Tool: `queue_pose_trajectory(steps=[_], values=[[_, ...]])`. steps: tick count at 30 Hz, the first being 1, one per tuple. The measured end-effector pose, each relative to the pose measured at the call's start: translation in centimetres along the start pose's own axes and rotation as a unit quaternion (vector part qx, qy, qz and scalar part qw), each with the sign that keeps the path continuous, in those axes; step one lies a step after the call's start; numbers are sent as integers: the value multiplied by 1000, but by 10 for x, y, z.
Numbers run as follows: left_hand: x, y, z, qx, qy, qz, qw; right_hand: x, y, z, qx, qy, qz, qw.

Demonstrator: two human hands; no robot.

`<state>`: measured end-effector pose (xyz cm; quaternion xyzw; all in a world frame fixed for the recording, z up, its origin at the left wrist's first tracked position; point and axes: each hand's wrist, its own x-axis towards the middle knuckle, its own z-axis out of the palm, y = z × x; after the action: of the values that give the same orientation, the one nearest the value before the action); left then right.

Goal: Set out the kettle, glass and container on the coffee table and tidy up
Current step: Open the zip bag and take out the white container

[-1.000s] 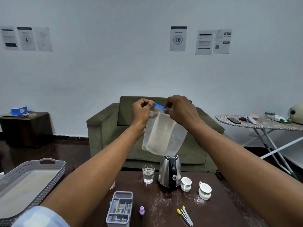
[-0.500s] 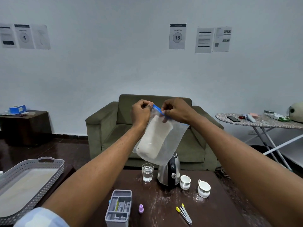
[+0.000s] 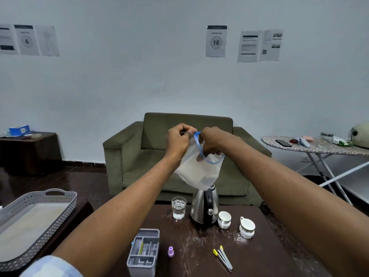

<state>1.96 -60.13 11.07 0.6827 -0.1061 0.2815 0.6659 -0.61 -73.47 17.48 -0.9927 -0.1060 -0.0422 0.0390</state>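
A clear zip bag [image 3: 196,172] with white powder and a blue seal hangs in the air above the coffee table [image 3: 259,254]. My left hand [image 3: 177,141] pinches one side of its mouth and my right hand [image 3: 211,141] grips the other side; the blue seal is parted into a loop. Below the bag stands a steel kettle [image 3: 203,206] with a black handle, and a glass [image 3: 178,207] of water stands just left of it. A grey compartment container [image 3: 144,251] sits at the table's near edge.
Two white cups [image 3: 224,219] [image 3: 247,227] stand right of the kettle, with white powder spilled around them. A small purple bottle [image 3: 170,251] and yellow-tipped tweezers [image 3: 223,257] lie in front. A grey perforated tray [image 3: 30,224] is at left, a green armchair [image 3: 139,156] behind, an ironing board [image 3: 313,145] at right.
The bag's blue seal was pinched shut between both hands; now it is pulled apart into an open loop. The bag has tilted and sagged lower over the kettle.
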Motion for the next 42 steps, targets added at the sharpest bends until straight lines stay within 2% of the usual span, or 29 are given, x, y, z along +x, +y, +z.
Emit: queue_pose_trajectory(steps=[4, 9, 11, 14, 17, 19, 21, 22, 23, 24, 26, 28, 33, 35, 38, 40, 42], values=[[-3, 4, 1, 11, -20, 34, 999, 1, -5, 4, -51, 8, 34, 998], [-5, 5, -7, 44, 6, 69, 997, 1, 1, 3, 49, 35, -22, 998], [-5, -3, -13, 69, 38, 89, 993, 1, 5, 6, 134, 81, -45, 987], [-5, -20, -25, 117, 93, 104, 983, 1, 9, 11, 246, 199, -67, 946], [-4, -33, -47, 186, 82, 120, 972, 7, 13, 16, 319, 299, -58, 897], [-2, -41, -69, 322, 17, 103, 941, 13, 16, 22, 329, 343, -42, 878], [-5, -48, -95, 493, -53, 43, 867, 17, 16, 32, 334, 352, -46, 873], [-6, -51, -106, 531, -79, 14, 844, 18, 14, 39, 335, 346, -53, 875], [-6, -53, -115, 524, -108, -9, 845, 19, 9, 48, 335, 334, -61, 879], [-7, -55, -122, 477, -148, -24, 866, 19, 4, 58, 332, 318, -72, 885], [-11, -57, -133, 310, -227, -64, 921, 20, -13, 84, 321, 275, -96, 901], [-17, -62, -141, 213, -264, -94, 936, 19, -32, 111, 308, 235, -122, 914], [-42, -106, -163, 280, -266, -115, 915, 19, -67, 178, 353, 178, -129, 909], [-56, -128, -177, 271, -256, -135, 918, 14, -75, 207, 435, 145, -92, 884], [-82, -156, -195, 286, -239, -153, 915, 0, -82, 258, 553, 30, -38, 832], [-98, -173, -203, 313, -249, -164, 902, -8, -87, 296, 524, -30, -39, 850], [-112, -186, -208, 357, -285, -169, 873, -18, -96, 324, 480, -39, -15, 876]])
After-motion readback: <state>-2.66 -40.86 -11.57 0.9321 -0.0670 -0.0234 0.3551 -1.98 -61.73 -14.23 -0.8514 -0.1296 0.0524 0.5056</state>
